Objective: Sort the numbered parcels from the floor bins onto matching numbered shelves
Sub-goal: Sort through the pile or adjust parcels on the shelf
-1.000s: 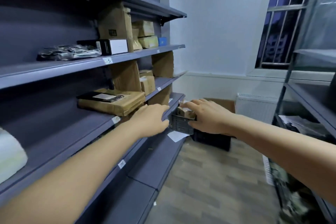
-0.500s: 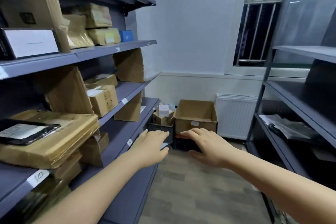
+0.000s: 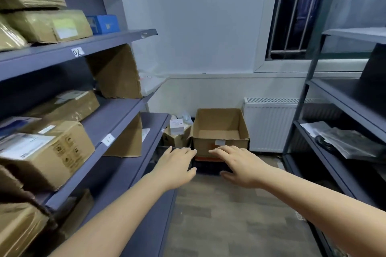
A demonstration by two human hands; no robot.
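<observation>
Both my hands stretch forward over the aisle floor, fingers straight and holding nothing: my left hand (image 3: 177,162) and my right hand (image 3: 240,162). Beyond them, at the far wall, an open cardboard box (image 3: 221,131) sits on a dark floor bin (image 3: 208,166). To its left a second bin holds small parcels, a brown one (image 3: 177,141) with a white box (image 3: 176,126) on top. The left shelving (image 3: 117,129) carries brown parcels (image 3: 48,152) and paper number tags, "02" (image 3: 77,51) and another (image 3: 108,139).
A white radiator (image 3: 269,125) stands against the far wall under a barred window (image 3: 300,12). Grey shelving on the right (image 3: 334,94) holds plastic-wrapped items (image 3: 344,142). Cardboard dividers (image 3: 117,73) stand upright on the left shelves. Wood-look floor (image 3: 219,215) runs between the racks.
The view has moved forward down the aisle, so the floor bins and cardboard box are nearer. Both hands stay stretched out in front, empty, now lower and reaching toward the bins.
</observation>
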